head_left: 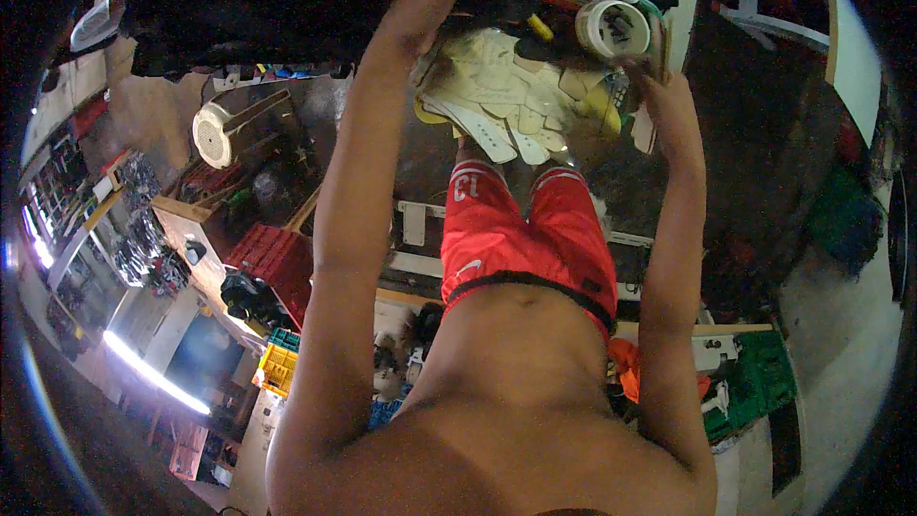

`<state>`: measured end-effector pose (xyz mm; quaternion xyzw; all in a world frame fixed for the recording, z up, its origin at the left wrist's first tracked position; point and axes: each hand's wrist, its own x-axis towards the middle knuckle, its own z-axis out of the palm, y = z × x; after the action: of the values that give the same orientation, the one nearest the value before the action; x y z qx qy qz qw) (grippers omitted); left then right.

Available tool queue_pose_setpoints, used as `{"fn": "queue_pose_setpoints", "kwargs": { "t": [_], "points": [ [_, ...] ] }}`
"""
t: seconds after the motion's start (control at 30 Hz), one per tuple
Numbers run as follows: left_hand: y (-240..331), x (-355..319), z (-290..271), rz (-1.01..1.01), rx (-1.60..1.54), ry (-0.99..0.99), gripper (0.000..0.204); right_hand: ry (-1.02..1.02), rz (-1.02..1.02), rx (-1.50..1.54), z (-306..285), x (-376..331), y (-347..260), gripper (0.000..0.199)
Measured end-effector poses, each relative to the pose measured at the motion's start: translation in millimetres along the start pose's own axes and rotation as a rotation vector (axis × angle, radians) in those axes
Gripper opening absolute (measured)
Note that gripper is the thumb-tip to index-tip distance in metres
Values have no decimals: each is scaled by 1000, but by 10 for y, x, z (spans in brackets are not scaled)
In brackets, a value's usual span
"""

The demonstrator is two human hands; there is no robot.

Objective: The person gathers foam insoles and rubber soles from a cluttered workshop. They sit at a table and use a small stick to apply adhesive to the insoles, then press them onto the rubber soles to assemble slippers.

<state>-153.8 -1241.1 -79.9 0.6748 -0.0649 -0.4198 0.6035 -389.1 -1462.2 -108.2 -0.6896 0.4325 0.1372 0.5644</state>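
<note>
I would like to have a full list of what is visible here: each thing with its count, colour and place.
Flat pieces: many, not countable, cream, upper middle
Bucket: one, white, upper right of the flat pieces
Small cylinder: one, yellow, left of the bucket
Stool: apparently one, cream, upper left
Panel: one, white, upper right edge
Red crate: one, red, left
Yellow crate: one, yellow, lower left
Green crate: one, green, lower right
Lamp: one, white, lower left
Other clutter: uncounted, mixed, both sides
Shorts: one pair, red, centre
Left hand: one, bare, top middle
Right hand: one, bare, below the bucket
</note>
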Motion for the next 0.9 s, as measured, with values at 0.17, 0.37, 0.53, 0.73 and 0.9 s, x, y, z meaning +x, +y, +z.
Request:
{"fn": "queue_pose_setpoints", "kwargs": {
  "t": [0.17, 0.37, 0.53, 0.73, 0.9],
  "points": [
    [-9, -114, 183, 150, 548, -39, 93, -22, 130, 574, -277, -477, 316, 28],
    [-241, -187, 451, 148, 874, -85, 88, -29, 239, 1119, -419, -735, 444, 20],
    [-583, -377, 549, 70, 1136, -163, 61, -94, 164, 1265, -452, -766, 530, 21],
    [-444, -688, 579, 22, 1200, -26, 51, 61, 124, 985, -454, -529, 565, 24],
    [-658, -1418, 421, 258, 877, 277, 45, 146, 129, 708, -609, -68, 788, 46]
  ]
}}
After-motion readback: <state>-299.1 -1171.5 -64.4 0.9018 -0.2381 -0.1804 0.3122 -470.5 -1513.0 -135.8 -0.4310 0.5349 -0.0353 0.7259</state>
